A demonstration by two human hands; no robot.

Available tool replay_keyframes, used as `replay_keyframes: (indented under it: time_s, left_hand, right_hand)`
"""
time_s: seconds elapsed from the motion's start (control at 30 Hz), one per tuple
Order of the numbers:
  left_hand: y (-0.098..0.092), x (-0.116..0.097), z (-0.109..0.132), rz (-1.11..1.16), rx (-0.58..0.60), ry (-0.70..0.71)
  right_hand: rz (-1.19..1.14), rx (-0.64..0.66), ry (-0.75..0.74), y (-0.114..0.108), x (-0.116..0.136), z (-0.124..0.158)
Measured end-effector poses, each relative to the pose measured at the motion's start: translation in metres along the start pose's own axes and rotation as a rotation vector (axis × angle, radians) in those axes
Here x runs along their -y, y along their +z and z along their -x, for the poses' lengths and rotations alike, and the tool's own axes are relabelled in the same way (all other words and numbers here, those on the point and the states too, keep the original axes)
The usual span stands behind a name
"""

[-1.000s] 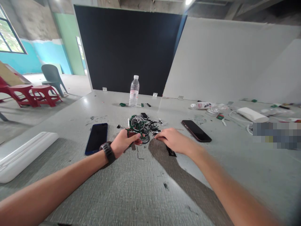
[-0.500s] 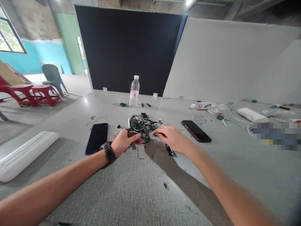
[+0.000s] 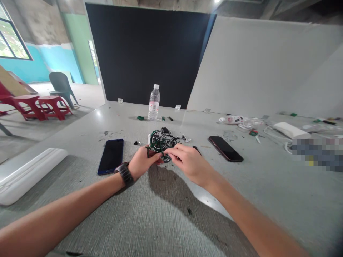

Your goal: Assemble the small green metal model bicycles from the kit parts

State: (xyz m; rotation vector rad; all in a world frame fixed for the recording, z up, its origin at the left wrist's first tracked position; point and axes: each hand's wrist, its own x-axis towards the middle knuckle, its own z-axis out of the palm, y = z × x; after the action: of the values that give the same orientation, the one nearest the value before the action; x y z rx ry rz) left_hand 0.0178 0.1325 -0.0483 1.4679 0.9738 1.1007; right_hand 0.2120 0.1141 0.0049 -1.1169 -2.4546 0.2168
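Two hands (image 3: 143, 160), one wristwatch (image 3: 124, 173) and two phones (image 3: 110, 156) (one left, one right) share one table (image 3: 128, 225) with one upright bottle (image 3: 154, 103); at far left stand one gray chair (image 3: 60, 84) and at least two red stools (image 3: 54, 103).

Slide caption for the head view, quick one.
Left hand holding a green model bicycle, right hand close to it, plastic bottle standing behind.

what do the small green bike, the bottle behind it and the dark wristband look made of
Small green bike: perhaps painted metal, possibly plastic; thin-spoked, with shiny pale rims.
Bottle: clear, glossy plastic, most likely; the dark panel shows through it.
Dark wristband: segmented, with a slight sheen; metal or plastic, cannot tell.
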Motion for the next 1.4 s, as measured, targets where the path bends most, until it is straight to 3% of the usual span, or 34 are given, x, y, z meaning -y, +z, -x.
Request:
replay_keyframes:
  time_s: [0.33,0.53,0.7,0.9,1.2,1.4]
  left_hand:
    - [0.001,0.002,0.001,-0.038,0.026,-0.017]
    - [0.001,0.006,0.001,-0.174,0.028,0.027]
    - [0.001,0.007,0.000,-0.179,0.023,0.014]
    - [-0.001,0.010,-0.002,-0.096,0.075,-0.012]
    - [-0.002,0.002,0.001,-0.154,0.118,-0.003]
    - [-0.002,-0.001,0.001,-0.136,0.105,-0.018]
  right_hand:
    - [0.280,0.089,-0.046,0.002,0.011,0.000]
    - [0.401,0.144,-0.005,0.005,0.015,0.002]
    - [0.394,0.074,-0.087,0.009,0.011,0.003]
    - [0.360,-0.061,-0.083,0.012,0.007,0.005]
    - [0.374,-0.053,-0.137,0.009,0.013,0.003]
    - [0.233,-0.097,-0.121,0.006,0.020,0.002]
